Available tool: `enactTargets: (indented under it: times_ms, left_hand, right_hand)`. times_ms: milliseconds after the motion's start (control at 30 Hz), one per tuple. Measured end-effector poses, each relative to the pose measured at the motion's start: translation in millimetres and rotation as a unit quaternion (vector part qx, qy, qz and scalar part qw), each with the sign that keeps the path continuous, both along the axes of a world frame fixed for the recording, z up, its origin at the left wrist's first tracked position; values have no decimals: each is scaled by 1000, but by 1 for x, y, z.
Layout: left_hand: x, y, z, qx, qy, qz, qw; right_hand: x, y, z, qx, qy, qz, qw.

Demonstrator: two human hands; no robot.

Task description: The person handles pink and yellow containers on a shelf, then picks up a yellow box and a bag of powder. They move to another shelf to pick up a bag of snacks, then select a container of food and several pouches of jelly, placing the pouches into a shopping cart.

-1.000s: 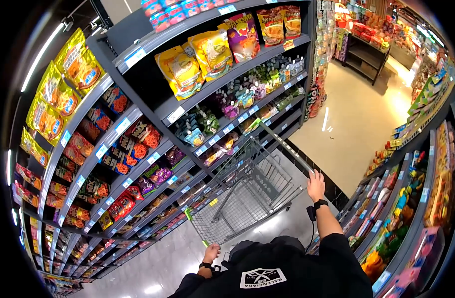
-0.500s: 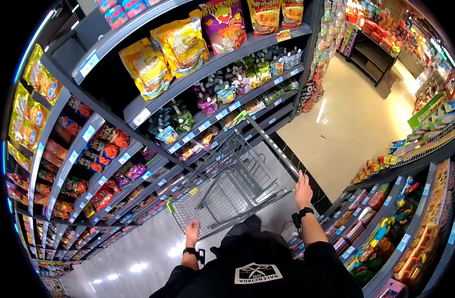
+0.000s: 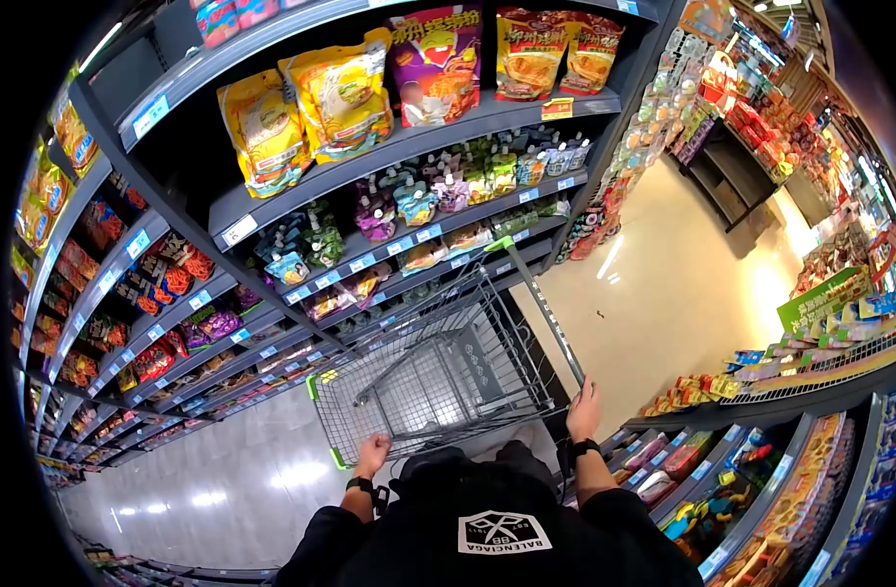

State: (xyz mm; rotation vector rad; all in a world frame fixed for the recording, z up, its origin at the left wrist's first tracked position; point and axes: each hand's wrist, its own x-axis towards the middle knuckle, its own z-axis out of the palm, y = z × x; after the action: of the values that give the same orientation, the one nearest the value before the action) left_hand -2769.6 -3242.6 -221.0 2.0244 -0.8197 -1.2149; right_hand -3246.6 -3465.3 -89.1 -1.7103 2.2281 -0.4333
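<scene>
A grey wire shopping cart with green corner pieces stands sideways in front of me, and no goods show in its basket. My right hand is closed around the near end of the cart's long handle. At the cart's near side rim, close to the green-cornered end, my left hand has its fingers curled in on the wire edge; its fingertips are partly hidden. Both wrists carry black bands.
A dark shelf with yellow snack bags and jelly pouches stands beyond the cart. Another shelf of packaged goods rises close on my right. A dark display stand is farther off on the pale floor.
The cart has turned slightly and shifted left in view, with both hands staying at it. My view has swung, so the shelves sit further left and the right-hand shelf shows more.
</scene>
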Motion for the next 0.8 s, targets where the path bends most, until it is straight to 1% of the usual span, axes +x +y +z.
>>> enactTargets:
  times_ms: [67, 133, 167, 200, 300, 367, 433, 467, 500, 533, 600, 633, 700, 733, 800]
  left_hand:
    - [-28, 10, -7, 88, 18, -14, 996]
    - [-70, 12, 10, 94, 98, 91, 987]
    - [-88, 12, 13, 100, 120, 100, 983]
    - [-108, 9, 14, 126, 129, 146, 973]
    - [-151, -3, 19, 133, 119, 131, 975]
    - [-173, -12, 7, 51, 107, 92, 989]
    - [-190, -26, 8, 38, 103, 99, 989]
    - [-197, -33, 11, 26, 96, 102, 990]
    - [-204, -40, 18, 27, 96, 112, 989]
    - [-208, -46, 26, 37, 100, 111, 988]
    - [-212, -56, 32, 60, 106, 100, 988]
    - [-213, -62, 34, 60, 107, 101, 987]
    - [-218, -73, 40, 89, 78, 72, 990]
    - [-221, -81, 41, 89, 82, 72, 990]
    - [-219, -94, 36, 124, 63, 38, 990]
  right_hand:
    - [-23, -15, -7, -16, -12, 13, 1000]
    - [-47, -32, -14, -27, -16, 18, 999]
    - [-61, -41, -16, -17, -22, 27, 999]
    - [-75, -47, -17, -4, -28, 34, 999]
    - [-112, -69, -28, -25, -69, 55, 996]
    - [-136, -83, -32, -14, -81, 64, 995]
    - [-158, -101, -37, -5, -90, 79, 993]
    - [-168, -109, -42, -2, -118, 79, 990]
    - [-178, -114, -43, 1, -146, 78, 986]
    - [-190, -123, -43, 4, -146, 83, 986]
    - [-210, -144, -40, 64, -190, 107, 974]
    - [-217, -154, -38, 65, -190, 109, 974]
    - [-232, -168, -29, 82, -272, 96, 954]
    - [-235, -170, -27, 83, -268, 96, 955]
    - [-232, -169, -25, -5, -98, 107, 989]
